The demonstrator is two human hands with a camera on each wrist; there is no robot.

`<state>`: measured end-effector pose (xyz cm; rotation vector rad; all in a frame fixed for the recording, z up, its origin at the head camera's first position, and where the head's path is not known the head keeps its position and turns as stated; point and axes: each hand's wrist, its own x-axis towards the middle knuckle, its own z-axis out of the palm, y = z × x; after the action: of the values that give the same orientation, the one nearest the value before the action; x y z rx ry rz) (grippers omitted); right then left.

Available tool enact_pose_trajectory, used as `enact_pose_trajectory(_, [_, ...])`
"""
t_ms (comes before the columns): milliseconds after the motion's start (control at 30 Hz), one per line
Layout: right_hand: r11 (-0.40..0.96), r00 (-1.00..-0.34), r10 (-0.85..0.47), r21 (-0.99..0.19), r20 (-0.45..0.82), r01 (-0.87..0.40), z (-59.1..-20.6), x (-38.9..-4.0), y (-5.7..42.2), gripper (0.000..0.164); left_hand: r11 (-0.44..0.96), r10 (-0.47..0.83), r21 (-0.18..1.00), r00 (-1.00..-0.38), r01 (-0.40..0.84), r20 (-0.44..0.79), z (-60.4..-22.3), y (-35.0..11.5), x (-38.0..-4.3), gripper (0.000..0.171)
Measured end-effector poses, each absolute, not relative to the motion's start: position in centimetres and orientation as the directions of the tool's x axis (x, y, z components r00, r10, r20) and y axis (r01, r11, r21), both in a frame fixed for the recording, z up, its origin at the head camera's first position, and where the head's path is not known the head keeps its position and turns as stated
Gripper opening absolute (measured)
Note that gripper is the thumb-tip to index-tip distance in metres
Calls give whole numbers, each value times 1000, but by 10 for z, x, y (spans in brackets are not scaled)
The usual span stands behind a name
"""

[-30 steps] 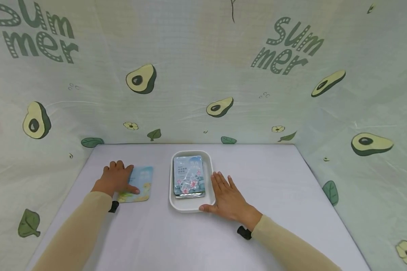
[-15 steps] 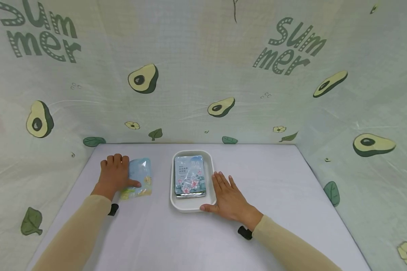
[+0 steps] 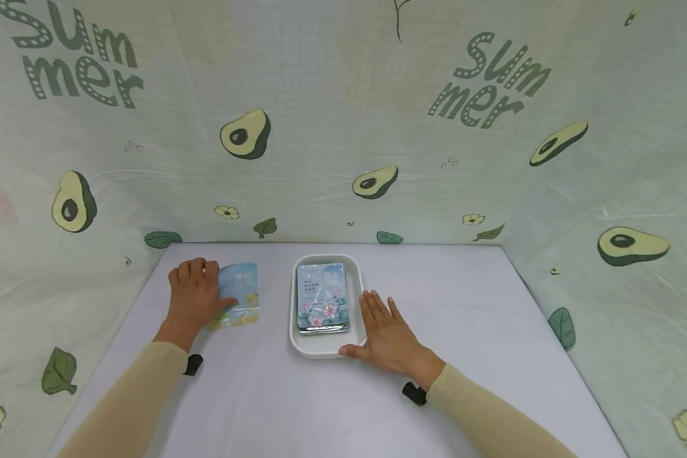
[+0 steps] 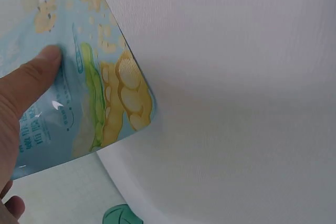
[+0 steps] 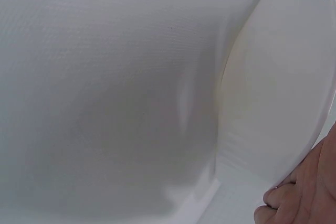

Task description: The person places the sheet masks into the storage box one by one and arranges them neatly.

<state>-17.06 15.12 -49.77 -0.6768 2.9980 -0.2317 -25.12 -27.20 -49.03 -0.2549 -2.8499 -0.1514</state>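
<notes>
My left hand (image 3: 191,296) pinches a flat light blue sachet (image 3: 244,283) at its left side. In the left wrist view, the thumb presses on the face of the glossy sachet (image 4: 68,103), printed with yellow and green bean pods. Its fingers are mostly hidden under the sachet. To the right, a white tray (image 3: 320,352) holds a blue sachet with pink flowers (image 3: 320,296), a silver edge showing beneath it. My right hand (image 3: 386,334) rests straight-fingered along the tray's right side, thumb at its near corner. The right wrist view shows the tray's outer wall (image 5: 273,87).
A white cloth-covered table (image 3: 298,407) carries the tray and sachets. Behind and beside it hangs a pale curtain (image 3: 309,83) printed with avocados, leaves and lettering. A black band (image 3: 415,393) sits at the right wrist, and another (image 3: 193,364) at the left.
My left hand has moved slightly away from me with the light blue sachet, which has shifted towards the back of the table. The right hand stays against the tray.
</notes>
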Motion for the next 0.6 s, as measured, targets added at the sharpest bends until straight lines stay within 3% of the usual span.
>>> enact_pose_trajectory(300, [894, -902, -430, -156, -31, -421, -500, -170, 152, 122, 959, 94, 215, -925, 184, 369, -494, -269, -240, 79])
enact_pose_trajectory(600, [894, -903, -429, -156, -29, -420, -497, -170, 151, 122, 886, 82, 435, -977, 161, 196, -490, -274, -232, 57])
